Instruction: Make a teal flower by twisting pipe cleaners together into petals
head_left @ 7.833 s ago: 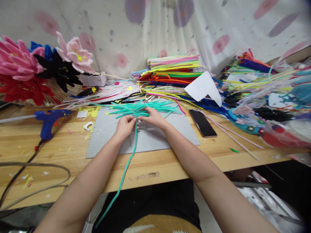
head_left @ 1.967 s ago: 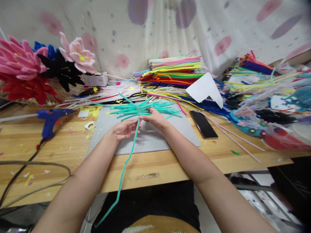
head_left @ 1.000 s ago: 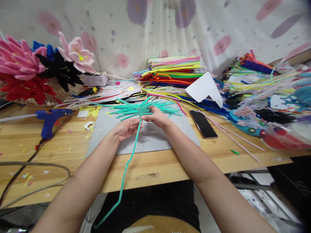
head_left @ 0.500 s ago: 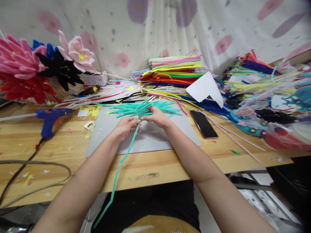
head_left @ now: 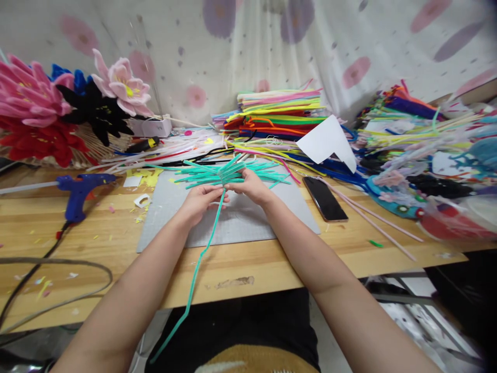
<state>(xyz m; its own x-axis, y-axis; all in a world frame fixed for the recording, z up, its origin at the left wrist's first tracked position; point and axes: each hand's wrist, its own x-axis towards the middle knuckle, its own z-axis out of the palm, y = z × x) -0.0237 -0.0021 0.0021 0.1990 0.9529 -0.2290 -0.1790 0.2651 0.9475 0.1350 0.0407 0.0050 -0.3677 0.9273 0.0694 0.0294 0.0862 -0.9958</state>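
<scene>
Over a grey mat (head_left: 295, 220), both my hands work at one turquoise pipe-cleaner piece (head_left: 232, 170), whose looped strands fan out above my fingers. A long turquoise pipe cleaner (head_left: 204, 251) trails from its base down past the table edge to my lap. My left hand (head_left: 204, 201) is closed, pinching at the base where the long strand starts. Beside it, my right hand (head_left: 250, 187) is closed around the lower right of the looped piece. Behind the hands, more turquoise pipe cleaners (head_left: 267, 171) lie in a loose pile on the mat.
A blue glue gun (head_left: 79, 194) with its cable lies at left, below fuzzy flowers (head_left: 120, 85). A black phone (head_left: 325, 199) rests right of the mat. Stacked coloured pipe cleaners (head_left: 281, 111) and a white paper piece (head_left: 330, 142) are at the back.
The looped piece has turned slightly, and its strands now spread more to the left. My left fingers have shifted a little at its base; the trailing strand swung slightly right.
</scene>
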